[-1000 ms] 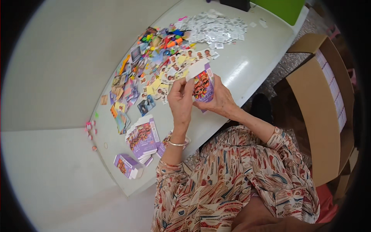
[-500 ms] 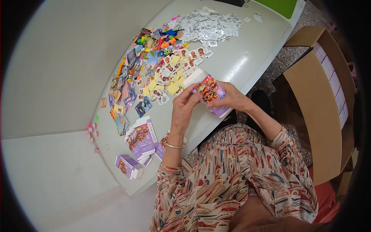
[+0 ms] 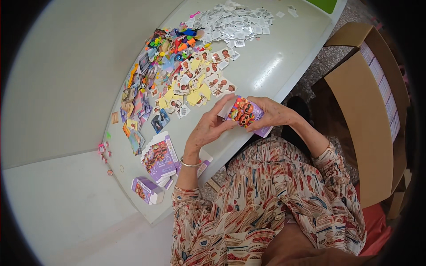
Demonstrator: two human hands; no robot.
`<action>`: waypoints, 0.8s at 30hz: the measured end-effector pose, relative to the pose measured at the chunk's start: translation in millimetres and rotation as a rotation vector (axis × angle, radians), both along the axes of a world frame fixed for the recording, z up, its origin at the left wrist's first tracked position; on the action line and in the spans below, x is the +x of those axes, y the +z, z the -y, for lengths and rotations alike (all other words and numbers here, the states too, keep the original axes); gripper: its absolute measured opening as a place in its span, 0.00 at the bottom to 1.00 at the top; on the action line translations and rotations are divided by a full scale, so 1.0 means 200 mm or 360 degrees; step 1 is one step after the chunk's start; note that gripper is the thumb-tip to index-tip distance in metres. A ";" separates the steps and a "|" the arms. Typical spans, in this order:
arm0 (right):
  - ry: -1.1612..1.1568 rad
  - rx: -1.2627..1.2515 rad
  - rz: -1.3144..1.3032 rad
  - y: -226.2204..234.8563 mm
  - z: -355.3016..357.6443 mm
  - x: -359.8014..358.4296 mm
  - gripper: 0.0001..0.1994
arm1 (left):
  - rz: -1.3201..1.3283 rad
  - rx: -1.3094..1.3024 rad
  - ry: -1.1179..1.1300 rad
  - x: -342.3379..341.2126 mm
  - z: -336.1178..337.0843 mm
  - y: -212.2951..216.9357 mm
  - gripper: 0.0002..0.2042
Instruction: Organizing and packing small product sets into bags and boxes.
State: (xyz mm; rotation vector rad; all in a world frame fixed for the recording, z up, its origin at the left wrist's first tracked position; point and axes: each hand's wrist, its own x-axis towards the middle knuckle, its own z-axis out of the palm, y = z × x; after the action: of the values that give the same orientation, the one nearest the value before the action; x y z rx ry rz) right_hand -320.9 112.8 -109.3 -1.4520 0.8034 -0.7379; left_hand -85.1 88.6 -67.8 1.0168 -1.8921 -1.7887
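Observation:
Above the table's near edge, I hold a small purple cardboard box (image 3: 248,113) printed with colourful cartoon figures. My right hand (image 3: 276,114) is closed around its right part, thumb across the printed face. At the box's left end, my left hand (image 3: 212,126) has fingers and thumb on either side of the white end flap, gripping there. On the table by my left wrist, flattened purple boxes (image 3: 159,157) lie fanned in a stack. Beside them is another purple box (image 3: 146,190), standing out in shape. More purple card shows partly hidden behind my left wrist.
White table (image 3: 248,80) carries a heap of silvery-white sachets (image 3: 230,24), small colourful toys (image 3: 182,44), sticker sheets (image 3: 191,86) and picture cards (image 3: 137,108). A wall borders its left side. On my right stands an open carton (image 3: 359,128) packed with purple-white boxes.
The white end flap, raised before, is now bent down toward the box's end under my left fingers. My left hand has spread around that end, and the box has shifted slightly right.

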 end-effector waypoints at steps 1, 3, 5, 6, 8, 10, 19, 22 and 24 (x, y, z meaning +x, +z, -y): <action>-0.0005 0.0007 0.0001 -0.01 0.00 0.00 0.24 | 0.0088 0.0026 -0.0008 0.00 -0.01 -0.02 0.33; 0.0011 0.0064 0.0104 -0.02 0.01 0.00 0.24 | 0.0010 -0.0002 0.0025 -0.01 -0.04 -0.07 0.32; 0.0018 0.0040 0.0028 0.01 0.01 0.00 0.25 | -0.0066 -0.0031 0.0058 -0.02 -0.05 -0.07 0.31; 0.0023 0.0013 -0.0051 0.01 0.01 -0.01 0.27 | 0.0149 -0.0184 0.0039 -0.02 -0.05 -0.03 0.30; -0.0010 0.0088 0.0001 0.00 0.02 0.00 0.26 | 0.0364 -0.0339 0.0017 -0.05 -0.05 0.01 0.30; -0.0046 0.0159 0.0049 0.00 0.02 0.01 0.26 | 0.0300 -0.1338 0.0208 -0.11 -0.07 0.01 0.28; -0.0126 0.0065 -0.0091 -0.01 0.00 -0.01 0.24 | -0.0382 0.0506 0.0917 -0.12 -0.05 0.02 0.15; -0.0121 0.0107 -0.0113 -0.01 0.00 -0.01 0.24 | -0.0353 0.0420 0.0994 -0.13 -0.05 0.00 0.15; -0.0117 0.0044 -0.0132 -0.01 -0.01 -0.01 0.24 | -0.0341 0.0423 0.1012 -0.13 -0.05 -0.02 0.14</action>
State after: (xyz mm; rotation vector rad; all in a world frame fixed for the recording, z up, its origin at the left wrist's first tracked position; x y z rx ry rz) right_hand -323.6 114.1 -111.4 -1.4423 0.9311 -0.7228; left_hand -111.5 98.1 -70.9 1.2735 -1.0528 -1.6859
